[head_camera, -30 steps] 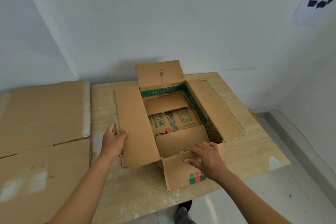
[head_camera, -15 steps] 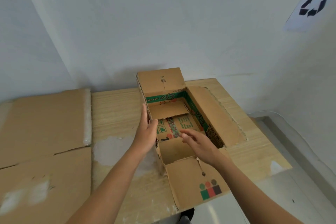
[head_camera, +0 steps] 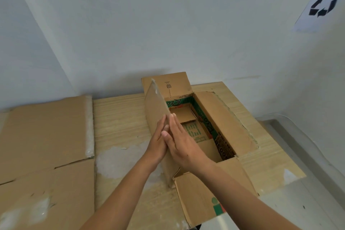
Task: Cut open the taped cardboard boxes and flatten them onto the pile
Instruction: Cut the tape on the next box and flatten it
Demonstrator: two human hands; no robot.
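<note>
on the table (head_camera: pixel 119 117) | one box (head_camera: pixel 224 123) | left grip (head_camera: pixel 157 145), right grip (head_camera: pixel 182 145): both flat, sandwiching one upright flap (head_camera: pixel 155 106)

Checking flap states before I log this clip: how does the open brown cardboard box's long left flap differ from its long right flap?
The long left flap stands upright; the long right flap lies folded outward on the wooden table. The left hand and right hand press flat against the left flap from either side; nothing touches the right flap. Both are plain brown cardboard.
</note>
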